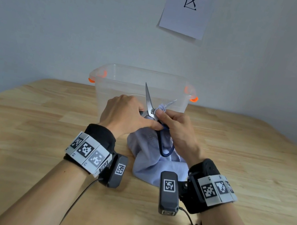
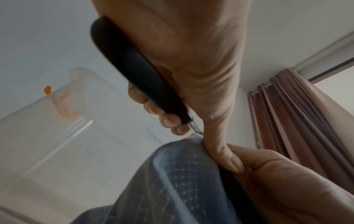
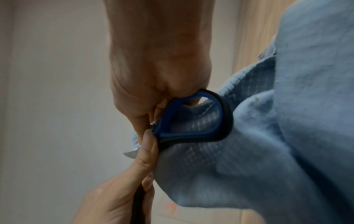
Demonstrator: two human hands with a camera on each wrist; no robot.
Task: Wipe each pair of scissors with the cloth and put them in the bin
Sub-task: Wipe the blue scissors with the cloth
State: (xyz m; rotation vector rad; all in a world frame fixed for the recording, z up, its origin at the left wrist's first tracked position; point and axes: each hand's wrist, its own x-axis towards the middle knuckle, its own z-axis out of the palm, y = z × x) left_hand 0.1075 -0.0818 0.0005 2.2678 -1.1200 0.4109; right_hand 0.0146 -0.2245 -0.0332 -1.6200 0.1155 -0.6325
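Head view shows the left hand (image 1: 124,115) curled round one black handle of the scissors (image 1: 150,104), which are held just above the table (image 1: 24,131) in front of the clear plastic bin (image 1: 142,84). The blades are spread apart, and the one that shows points up against the bin's near wall. To the right, the right hand (image 1: 175,130) pinches a fold of the pale blue cloth (image 1: 151,163) against the metal near the pivot, while the blue-lined handle loop hangs below over the cloth draped on the table.

I judge the wiping of this pair is in progress, not finished: the cloth sits low by the pivot and the upper blade is bare. The drop into the bin is not yet done. Through its clear walls the bin looks empty, though its floor is partly hidden by the hands.

Counted: one pair of scissors, one cloth, one bin with orange latches, two hands. No other scissors show anywhere on the table.
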